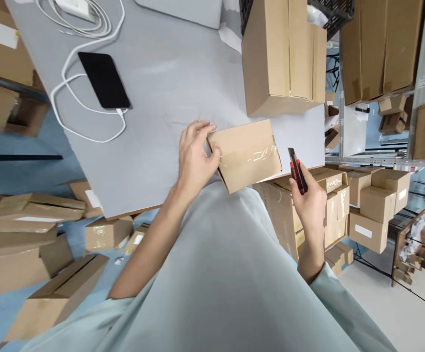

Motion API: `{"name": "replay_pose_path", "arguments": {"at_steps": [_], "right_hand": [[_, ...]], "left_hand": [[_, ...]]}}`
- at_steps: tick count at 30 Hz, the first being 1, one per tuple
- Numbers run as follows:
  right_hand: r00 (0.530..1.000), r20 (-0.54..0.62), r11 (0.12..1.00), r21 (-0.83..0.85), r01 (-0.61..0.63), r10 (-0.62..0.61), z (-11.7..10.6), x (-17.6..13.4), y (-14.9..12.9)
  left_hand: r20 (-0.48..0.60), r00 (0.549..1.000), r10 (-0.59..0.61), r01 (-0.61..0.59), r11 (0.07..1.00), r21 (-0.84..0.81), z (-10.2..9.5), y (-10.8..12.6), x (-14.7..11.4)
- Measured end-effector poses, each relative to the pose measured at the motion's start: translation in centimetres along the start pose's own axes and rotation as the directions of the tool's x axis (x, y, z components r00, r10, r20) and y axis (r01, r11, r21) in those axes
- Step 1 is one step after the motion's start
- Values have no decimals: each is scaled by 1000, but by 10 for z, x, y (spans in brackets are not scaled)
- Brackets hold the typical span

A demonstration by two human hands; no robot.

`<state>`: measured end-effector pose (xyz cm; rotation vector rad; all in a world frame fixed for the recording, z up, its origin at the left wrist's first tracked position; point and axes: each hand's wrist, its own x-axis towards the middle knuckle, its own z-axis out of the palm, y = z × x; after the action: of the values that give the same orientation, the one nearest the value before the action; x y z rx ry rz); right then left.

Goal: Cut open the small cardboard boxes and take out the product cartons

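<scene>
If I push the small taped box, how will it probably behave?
The small taped box is probably stiff: its face looks flat. Its straight edges should make it slide, not roll. The left hand holds one end, so the box may pivot.

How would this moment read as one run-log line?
left hand: holding box | right hand: holding cutter | cutter: apart from box | phone: on table
</scene>
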<state>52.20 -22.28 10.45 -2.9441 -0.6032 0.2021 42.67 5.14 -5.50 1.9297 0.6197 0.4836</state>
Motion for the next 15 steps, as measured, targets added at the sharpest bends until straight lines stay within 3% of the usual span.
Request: {"name": "replay_pose_path", "arguments": {"at_steps": [3,7,11,15], "right_hand": [[999,7,994,104,31,-32,11,10,17],[997,51,980,197,39,-50,24,19,31],[993,94,973,227,47,-70,32,26,40],[984,140,973,219,80,-112,39,33,41]], "left_hand": [[49,996,70,-73,995,64,18,34,4],[201,970,135,-155,984,88,60,67,8],[266,956,124,-165,977,138,88,69,6],[260,959,111,-165,967,194,91,60,3]]}}
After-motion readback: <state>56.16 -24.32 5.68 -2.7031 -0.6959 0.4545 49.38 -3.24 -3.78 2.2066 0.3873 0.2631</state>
